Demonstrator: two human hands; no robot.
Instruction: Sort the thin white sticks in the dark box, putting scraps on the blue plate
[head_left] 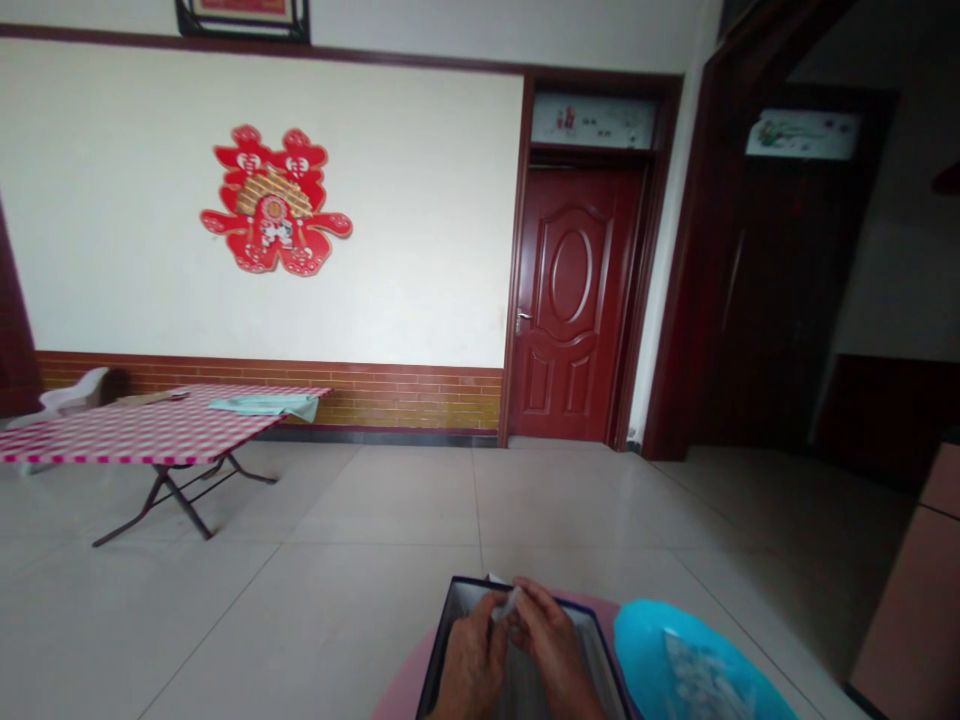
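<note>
Both of my hands are at the bottom of the view, close together over an open dark-edged box (611,655) with a pale inside. My left hand (474,650) has its fingers bent and closed on a small whitish, see-through piece (508,604), perhaps thin plastic. From the other side, my right hand (551,640) pinches the same piece between thumb and fingers. The contents of the box are mostly hidden under my hands. Just right of the box is a bright blue basin (645,640) holding a heap of small pale items (705,680) too blurred to name.
The box stands on a round pink surface (405,685). To the left is a folding table (150,425) with a checked cover and a light green cloth (270,405) on it, near a white chair (75,393). A pinkish cabinet (911,590) stands at the right edge. A red door (574,300) is shut.
</note>
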